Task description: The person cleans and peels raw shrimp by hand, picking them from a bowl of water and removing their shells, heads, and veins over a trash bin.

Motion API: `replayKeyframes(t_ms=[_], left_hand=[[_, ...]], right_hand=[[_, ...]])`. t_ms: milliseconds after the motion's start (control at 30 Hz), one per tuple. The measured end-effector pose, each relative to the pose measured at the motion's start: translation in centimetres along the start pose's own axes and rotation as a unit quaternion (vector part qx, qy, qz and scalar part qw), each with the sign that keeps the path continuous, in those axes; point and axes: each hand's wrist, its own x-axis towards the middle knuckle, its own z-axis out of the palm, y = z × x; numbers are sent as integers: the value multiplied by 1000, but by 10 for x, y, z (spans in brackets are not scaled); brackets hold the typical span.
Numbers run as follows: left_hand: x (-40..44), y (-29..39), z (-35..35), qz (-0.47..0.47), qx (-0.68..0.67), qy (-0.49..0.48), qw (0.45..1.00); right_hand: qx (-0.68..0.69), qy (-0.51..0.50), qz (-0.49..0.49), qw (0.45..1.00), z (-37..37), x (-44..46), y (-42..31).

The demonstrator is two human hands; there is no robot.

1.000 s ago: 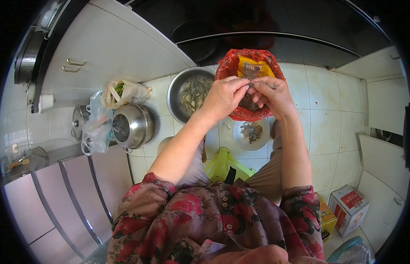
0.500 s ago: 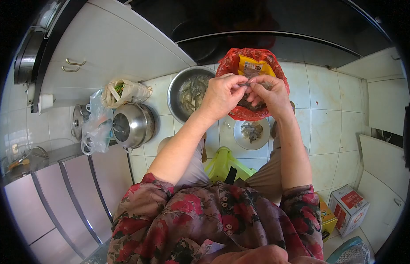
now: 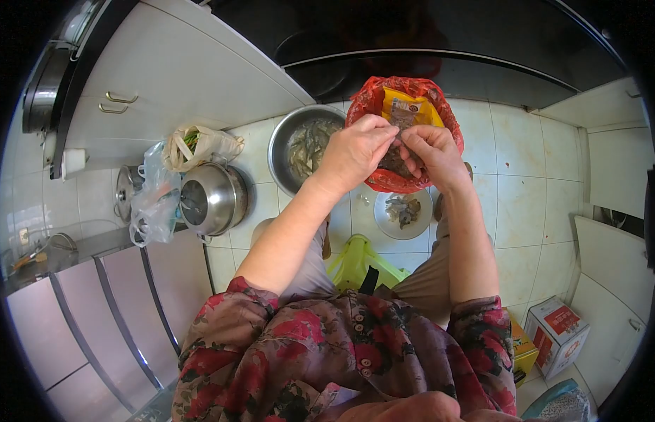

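Note:
Above a red plastic bag (image 3: 454,119) that lines a container, my left hand (image 3: 357,151) and my right hand (image 3: 436,155) meet with fingertips pinched. Both are closed on a small grey shrimp, mostly hidden by the fingers. To the left, a metal basin (image 3: 275,156) holds several grey shrimp (image 3: 310,146) in liquid. Nearer to me on the floor, a white plate (image 3: 385,226) carries several peeled-looking shrimp (image 3: 405,209). Inside the red bag lie a yellow packet (image 3: 420,105) and dark scraps, partly covered by my hands.
A steel pot (image 3: 213,200), a clear plastic bag (image 3: 153,204) and a cloth bag of greens (image 3: 201,149) stand at left. A light-green plastic stool (image 3: 354,257) shows between my knees. Cartons (image 3: 558,337) stand at lower right, and cabinets border the tiled floor.
The fingertips have shifted slightly, and my left hand's fingers are more bunched. Less of the grey shrimp shows between the hands. The basin and plate stay put.

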Motion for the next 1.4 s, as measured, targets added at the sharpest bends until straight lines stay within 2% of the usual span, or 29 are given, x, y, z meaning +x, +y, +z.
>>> replayKeyframes(t_ms=[133, 200, 433, 600, 767, 867, 933, 967, 1033, 1067, 1133, 1167, 1233, 1267, 1333, 1400], left_hand=[[-3, 1, -1, 13, 54, -43, 998], [-5, 1, 0, 27, 80, -39, 996], [-15, -3, 14, 101, 201, -51, 973], [-20, -2, 15, 109, 194, -67, 973], [-23, -4, 15, 110, 187, -65, 974], [-20, -6, 14, 82, 150, -76, 982], [-16, -8, 12, 59, 36, -49, 996], [-15, -9, 11, 59, 35, -49, 996], [-11, -9, 6, -17, -23, -56, 998], [-9, -8, 3, -17, -23, -57, 998], [-5, -7, -3, -192, -127, -153, 961], [-5, -9, -4, -193, -126, -153, 961], [-5, -12, -5, -289, -263, -176, 903], [-5, -13, -6, -289, -264, -176, 903], [-1, -10, -11, -354, -345, -187, 849], [-1, -11, -13, -370, -357, -192, 836]], right_hand=[[-73, 11, -19, 997, 4, -4, -1], [-162, 38, -53, 985, 6, -6, -2], [-199, 14, -47, 979, 5, -9, -4], [-212, -12, -23, 977, 4, -10, 0], [-232, -27, -41, 971, 6, -11, 2], [-242, -24, -32, 970, 8, -12, 1], [-246, -18, -28, 969, 11, -12, 1], [-233, -15, -26, 972, 11, -13, 0], [-219, -10, -22, 975, 10, -12, 1], [-243, -18, -36, 969, 8, -10, 4], [-266, -27, -51, 962, 8, -9, 4], [-277, -26, -54, 959, 9, -9, 2], [-289, -26, -57, 955, 10, -10, -1], [-288, -24, -63, 955, 11, -10, -1], [-286, -24, -70, 955, 11, -10, -2], [-296, -39, -83, 951, 10, -10, -2]])
